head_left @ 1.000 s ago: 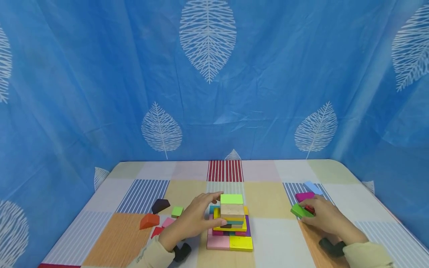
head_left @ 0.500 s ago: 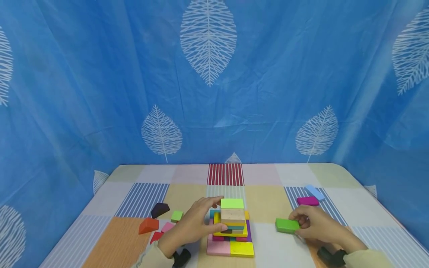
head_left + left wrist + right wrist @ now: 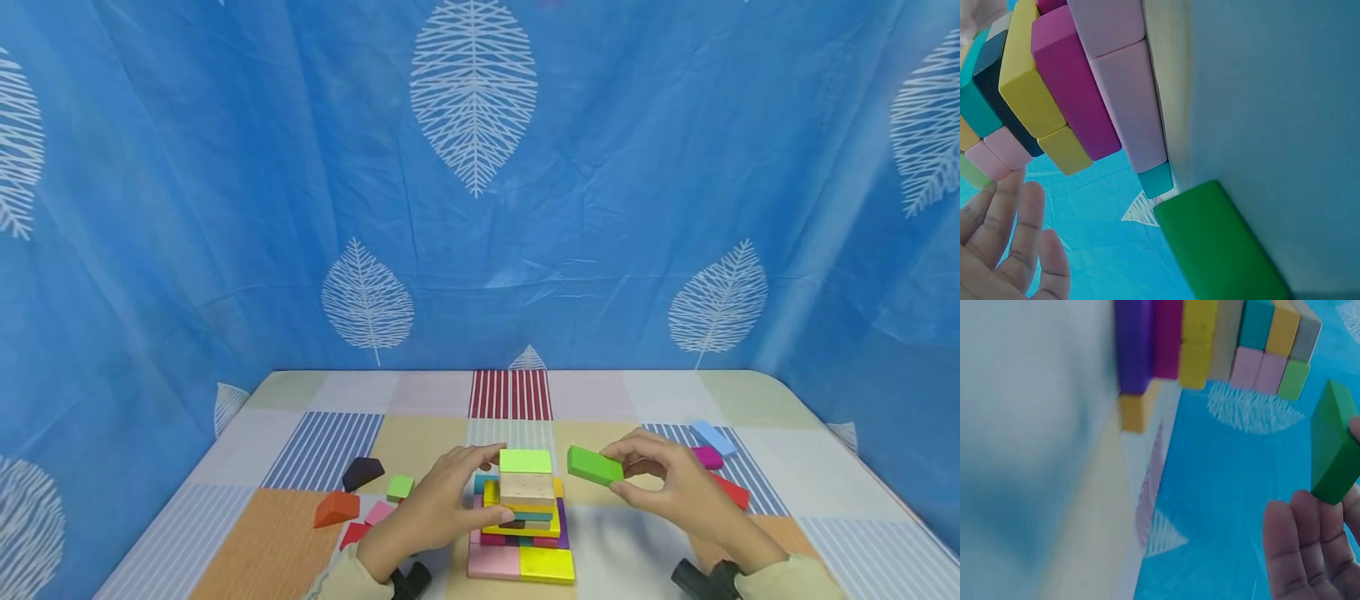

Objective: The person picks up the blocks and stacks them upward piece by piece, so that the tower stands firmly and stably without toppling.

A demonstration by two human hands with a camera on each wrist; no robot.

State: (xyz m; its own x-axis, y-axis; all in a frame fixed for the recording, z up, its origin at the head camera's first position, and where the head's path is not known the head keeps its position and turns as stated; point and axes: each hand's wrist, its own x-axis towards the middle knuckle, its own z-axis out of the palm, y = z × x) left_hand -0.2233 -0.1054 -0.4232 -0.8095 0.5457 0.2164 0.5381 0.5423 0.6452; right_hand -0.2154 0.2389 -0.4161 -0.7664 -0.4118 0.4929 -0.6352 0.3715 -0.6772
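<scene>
A stepped tower of coloured wooden blocks (image 3: 527, 490) stands at the middle front, with a lime green block (image 3: 525, 461) on top. My left hand (image 3: 435, 504) is at the tower's left side, thumb near its front and index fingertip by the top. In the left wrist view its extended fingers (image 3: 1013, 231) reach up to the pink blocks (image 3: 1007, 150). To the right of the tower, my right hand (image 3: 671, 483) pinches a green rectangular block (image 3: 594, 465) by its right end, raised above the table and tilted. The right wrist view shows that block edge-on beside the tower's upper layers.
Left of the tower lie black (image 3: 363, 473), orange (image 3: 337, 508), small green (image 3: 401, 487), pink (image 3: 378, 512) and red blocks (image 3: 354, 534). Light blue (image 3: 712, 437), magenta (image 3: 707, 457) and red (image 3: 733, 492) blocks lie at right. A blue leaf-print curtain (image 3: 480, 275) encloses the checked table.
My right hand has taken the green block from the pile at right, carried it left and lifted it to near the tower's top height. My left hand has stayed at the tower.
</scene>
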